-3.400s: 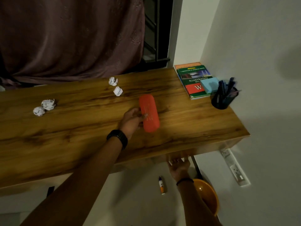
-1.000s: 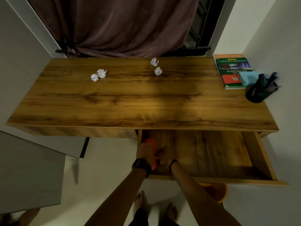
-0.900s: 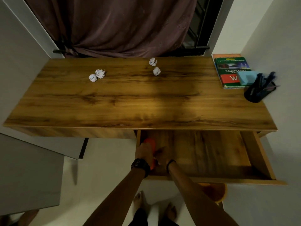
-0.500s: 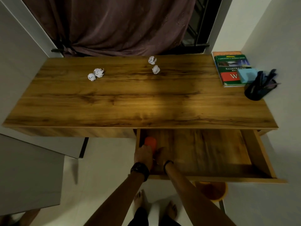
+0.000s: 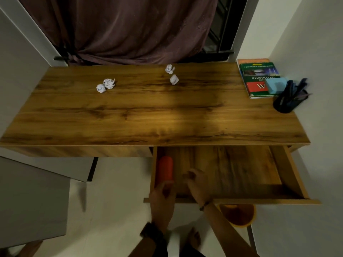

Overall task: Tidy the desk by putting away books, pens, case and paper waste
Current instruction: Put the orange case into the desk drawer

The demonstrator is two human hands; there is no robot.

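The orange case (image 5: 165, 169) lies lengthwise along the left wall of the open drawer (image 5: 295, 175). My left hand (image 5: 162, 198) is at the case's near end, over the drawer's front edge, fingers loose and off the case. My right hand (image 5: 196, 183) hovers inside the drawer just right of the case, fingers spread and holding nothing. Several crumpled paper balls sit on the desk (image 5: 148, 117): a pair at the left (image 5: 105, 85) and two at the back middle (image 5: 172, 74). Stacked books (image 5: 257, 76) and a black pen holder (image 5: 285, 102) with pens stand at the right.
A blue note pad (image 5: 274, 85) rests on the books. An orange bin (image 5: 239, 214) stands on the floor under the drawer's front. White walls close in on the right, a dark curtain (image 5: 130, 28) hangs behind the desk, and a grey cabinet (image 5: 31, 197) sits to the left.
The case was carried from the desk top into the open drawer. In the last half second my left hand slid back off it, leaving most of it exposed; my right hand moved slightly right.
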